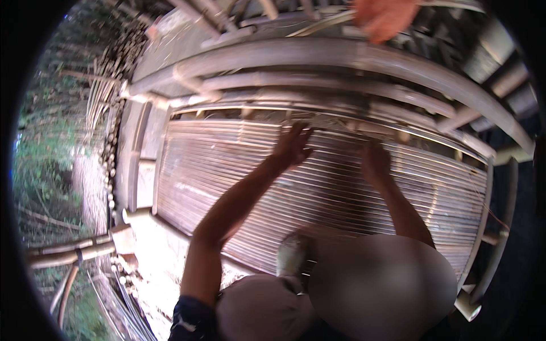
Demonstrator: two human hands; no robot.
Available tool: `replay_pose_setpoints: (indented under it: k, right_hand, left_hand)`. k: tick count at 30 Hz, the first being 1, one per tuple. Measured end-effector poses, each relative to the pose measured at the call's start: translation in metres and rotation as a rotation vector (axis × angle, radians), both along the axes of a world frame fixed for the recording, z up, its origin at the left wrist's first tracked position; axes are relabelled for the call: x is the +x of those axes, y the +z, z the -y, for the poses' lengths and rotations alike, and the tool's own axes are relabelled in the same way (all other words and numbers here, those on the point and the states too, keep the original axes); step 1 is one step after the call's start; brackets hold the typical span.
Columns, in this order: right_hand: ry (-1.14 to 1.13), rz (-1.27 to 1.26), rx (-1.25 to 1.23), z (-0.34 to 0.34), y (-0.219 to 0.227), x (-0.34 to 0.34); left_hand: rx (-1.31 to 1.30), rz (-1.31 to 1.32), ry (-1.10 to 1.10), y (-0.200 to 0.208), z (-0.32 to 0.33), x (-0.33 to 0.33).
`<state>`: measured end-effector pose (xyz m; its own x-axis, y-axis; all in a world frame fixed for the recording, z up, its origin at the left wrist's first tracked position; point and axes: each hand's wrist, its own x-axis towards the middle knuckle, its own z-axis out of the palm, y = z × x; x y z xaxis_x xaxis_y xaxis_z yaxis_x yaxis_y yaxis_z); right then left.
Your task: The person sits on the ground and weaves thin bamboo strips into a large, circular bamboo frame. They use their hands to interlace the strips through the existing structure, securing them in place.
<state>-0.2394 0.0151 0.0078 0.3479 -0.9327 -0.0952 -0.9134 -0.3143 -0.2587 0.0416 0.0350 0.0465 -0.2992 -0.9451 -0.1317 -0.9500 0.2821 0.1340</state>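
A wide platform of thin, parallel bamboo slats (216,170) spreads out under my arms, set within a bamboo frame. Near its far edge, my left hand (293,146) reaches over the slats, fingers apart and nothing in them. To its right, my right hand (376,162) is closed at the far ends of the slats. Whatever it grips, if anything, is too blurred and dark to make out. Just beyond both hands runs a gap, crossed by short bamboo pieces, between the slats and the frame's far poles.
Thick bamboo rails (273,54) curve across the far side. An orange cloth-like thing (384,20) hangs at the top right. Stacked cut poles (111,148) line the left, beside greenery. A bamboo crosspiece (96,250) juts in at the lower left. A pale object (289,256) sits at the near edge.
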Motion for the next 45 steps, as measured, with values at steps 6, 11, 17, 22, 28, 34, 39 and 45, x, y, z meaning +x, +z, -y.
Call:
replay_pose_setpoints:
  k: [6, 11, 17, 22, 28, 34, 39, 45]
  right_hand:
    - [-0.211, 0.017, 0.040, -0.002, -0.001, 0.011]
    - [-0.569, 0.831, 0.746, -0.014, 0.037, -0.023]
    - [-0.504, 0.620, 0.595, -0.038, 0.096, -0.037]
    - [-0.616, 0.663, 0.643, -0.049, 0.114, -0.026]
    - [-0.694, 0.348, 0.409, -0.091, 0.173, -0.162]
    - [-0.743, 0.957, -0.175, -0.245, 0.329, -0.403]
    - [-0.391, 1.638, -0.286, -0.288, 0.417, -0.414]
    - [-0.794, 0.891, -0.605, -0.176, 0.293, -0.348]
  left_hand:
    - [0.240, -0.261, 0.097, -0.022, 0.047, -0.027]
    - [0.176, -0.306, 0.139, -0.052, 0.056, -0.020]
    - [0.198, -0.328, 0.207, -0.052, 0.074, -0.029]
    - [0.277, -0.349, 0.135, -0.050, 0.067, -0.008]
    - [0.192, -0.348, 0.063, -0.064, 0.072, -0.009]
    - [0.413, -0.458, 0.069, -0.069, 0.092, -0.013]
    - [0.484, -0.452, 0.043, -0.092, 0.115, 0.010]
    - [0.516, -0.526, 0.051, -0.083, 0.110, 0.008]
